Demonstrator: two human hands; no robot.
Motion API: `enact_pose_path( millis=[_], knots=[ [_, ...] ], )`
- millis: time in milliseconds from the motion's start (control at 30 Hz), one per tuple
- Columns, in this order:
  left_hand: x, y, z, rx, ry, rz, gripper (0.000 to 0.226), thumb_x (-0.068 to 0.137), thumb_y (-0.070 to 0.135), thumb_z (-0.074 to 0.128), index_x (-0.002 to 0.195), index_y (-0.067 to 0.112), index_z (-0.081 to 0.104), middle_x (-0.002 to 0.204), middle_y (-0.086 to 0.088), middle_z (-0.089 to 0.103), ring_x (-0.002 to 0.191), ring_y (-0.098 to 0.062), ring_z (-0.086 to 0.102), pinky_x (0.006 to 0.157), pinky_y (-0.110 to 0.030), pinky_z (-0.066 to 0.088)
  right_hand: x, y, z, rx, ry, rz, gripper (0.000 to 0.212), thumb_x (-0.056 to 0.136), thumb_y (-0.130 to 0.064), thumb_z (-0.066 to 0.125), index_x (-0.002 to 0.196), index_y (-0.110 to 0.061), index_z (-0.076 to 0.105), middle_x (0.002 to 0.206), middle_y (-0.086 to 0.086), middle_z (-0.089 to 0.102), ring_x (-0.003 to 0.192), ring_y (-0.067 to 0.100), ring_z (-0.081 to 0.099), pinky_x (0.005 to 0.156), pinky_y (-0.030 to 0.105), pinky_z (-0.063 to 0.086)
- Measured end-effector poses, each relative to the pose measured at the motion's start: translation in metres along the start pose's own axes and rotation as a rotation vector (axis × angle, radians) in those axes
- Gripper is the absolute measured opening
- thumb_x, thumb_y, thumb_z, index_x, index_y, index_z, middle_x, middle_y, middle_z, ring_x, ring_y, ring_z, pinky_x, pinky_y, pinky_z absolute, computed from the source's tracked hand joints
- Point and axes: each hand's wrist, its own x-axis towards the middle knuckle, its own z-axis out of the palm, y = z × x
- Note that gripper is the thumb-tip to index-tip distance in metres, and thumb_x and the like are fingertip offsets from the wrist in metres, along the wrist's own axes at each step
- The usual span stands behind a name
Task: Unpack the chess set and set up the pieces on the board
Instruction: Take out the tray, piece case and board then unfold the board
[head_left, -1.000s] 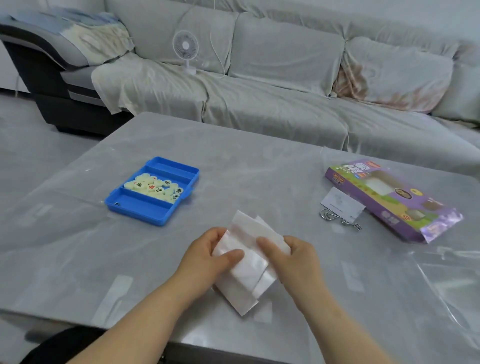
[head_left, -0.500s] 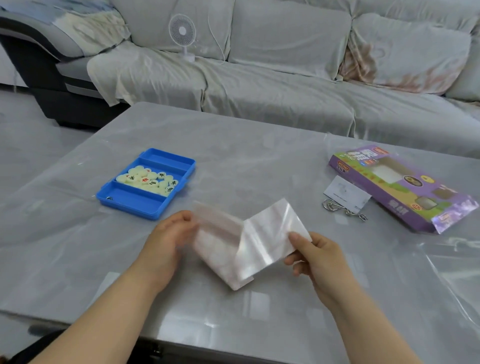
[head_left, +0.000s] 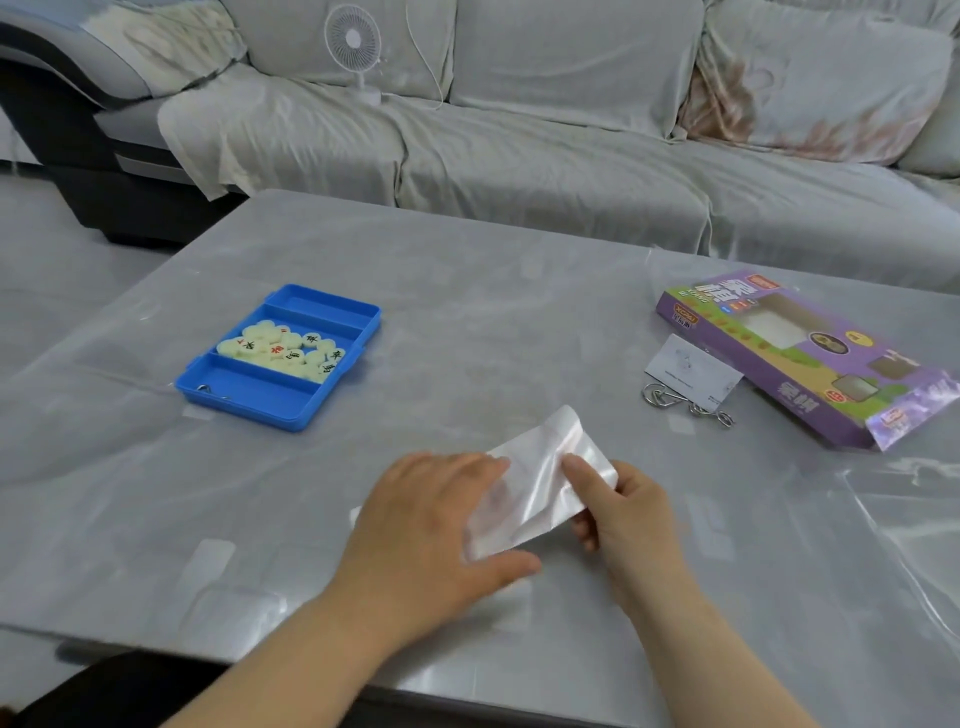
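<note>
The table (head_left: 519, 322) has a grey, marble-patterned top under clear film. A blue case (head_left: 249, 400) lies at the left, lid open, with chess pieces (head_left: 283, 353) in its middle compartment. At the right lie a purple box (head_left: 810, 358), a white card (head_left: 693, 371) touching it, and a metal wire puzzle (head_left: 685, 404) at the card's near edge. A folded sheet (head_left: 540, 483) is near the front edge; whether it touches the top cannot be determined.

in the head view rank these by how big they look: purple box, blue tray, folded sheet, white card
1. purple box
2. blue tray
3. folded sheet, nearer the camera, so unsure against the tray
4. white card
</note>
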Motion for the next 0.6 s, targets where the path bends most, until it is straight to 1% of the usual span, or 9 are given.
enact_pose_path(
  millis=[67,133,167,267,367,433,467,533,600],
  knots=[
    [0.003,0.008,0.004,-0.049,-0.069,-0.011,0.055,0.063,0.066,0.038,0.089,0.025,0.063,0.076,0.015,0.067,0.080,-0.007,0.046,0.074,-0.018,0.031,-0.004,0.000,0.004,-0.023,-0.023,-0.035,0.030,0.081,-0.022,0.064,0.060,-0.010,0.046,0.044,0.000,0.042,0.032,0.004,0.038,0.036,0.013,0.032],
    [0.004,0.011,0.003,-0.053,-0.057,-0.078,0.051,0.068,0.063,0.035,0.084,0.028,0.068,0.075,0.019,0.067,0.074,0.000,0.057,0.068,-0.014,0.034,-0.005,-0.002,0.005,-0.038,-0.030,-0.058,0.030,0.081,-0.023,0.065,0.059,-0.010,0.049,0.039,-0.005,0.045,0.033,0.003,0.039,0.038,0.012,0.033],
    [0.005,0.011,0.000,-0.096,-0.059,-0.154,0.056,0.068,0.065,0.031,0.092,0.031,0.068,0.085,0.021,0.067,0.082,0.001,0.060,0.067,-0.011,0.034,-0.006,-0.004,0.005,-0.030,-0.034,-0.060,0.029,0.081,-0.023,0.065,0.058,-0.011,0.050,0.036,-0.006,0.046,0.033,0.002,0.040,0.038,0.011,0.034],
    [-0.001,0.000,0.006,-0.179,0.015,-0.264,0.079,0.060,0.070,0.014,0.116,0.036,0.058,0.117,0.022,0.058,0.115,-0.002,0.048,0.079,-0.009,0.025,-0.007,-0.009,0.003,0.011,-0.075,-0.062,0.027,0.082,-0.019,0.064,0.059,-0.013,0.052,0.034,-0.008,0.047,0.032,0.001,0.041,0.037,0.011,0.034],
    [0.002,0.004,-0.002,-0.120,-0.047,-0.247,0.093,0.050,0.075,0.010,0.120,0.035,0.055,0.122,0.021,0.055,0.119,-0.003,0.044,0.087,-0.010,0.021,-0.010,-0.011,0.006,-0.004,-0.123,-0.069,0.027,0.082,-0.019,0.064,0.059,-0.013,0.052,0.034,-0.008,0.047,0.032,0.001,0.041,0.037,0.012,0.034],
    [0.004,0.010,-0.004,-0.037,-0.088,-0.204,0.090,0.050,0.076,0.016,0.118,0.033,0.056,0.118,0.022,0.057,0.112,-0.002,0.050,0.090,-0.011,0.021,-0.011,-0.011,0.007,-0.010,-0.132,-0.071,0.027,0.083,-0.019,0.063,0.059,-0.014,0.052,0.034,-0.007,0.047,0.032,0.001,0.041,0.038,0.012,0.034],
    [0.005,0.011,-0.002,0.018,-0.086,-0.160,0.077,0.058,0.072,0.023,0.110,0.031,0.063,0.107,0.020,0.063,0.101,-0.003,0.058,0.091,-0.015,0.029,-0.011,-0.011,0.008,-0.011,-0.135,-0.071,0.027,0.083,-0.019,0.063,0.059,-0.014,0.052,0.034,-0.007,0.047,0.032,0.001,0.041,0.038,0.012,0.034],
    [0.004,0.005,0.003,0.013,-0.021,-0.128,0.044,0.074,0.051,0.035,0.086,0.028,0.071,0.080,0.016,0.070,0.072,-0.006,0.065,0.079,-0.020,0.043,-0.011,-0.012,0.008,-0.005,-0.139,-0.076,0.027,0.083,-0.018,0.063,0.059,-0.014,0.053,0.033,-0.008,0.046,0.032,0.001,0.041,0.038,0.012,0.034],
    [0.002,-0.004,0.007,0.016,0.005,-0.100,0.032,0.077,0.034,0.038,0.075,0.025,0.070,0.066,0.013,0.067,0.059,-0.010,0.062,0.074,-0.022,0.049,-0.010,-0.013,0.008,0.007,-0.143,-0.083,0.026,0.083,-0.017,0.063,0.060,-0.013,0.053,0.033,-0.007,0.046,0.032,0.001,0.041,0.037,0.012,0.034]
  ],
)
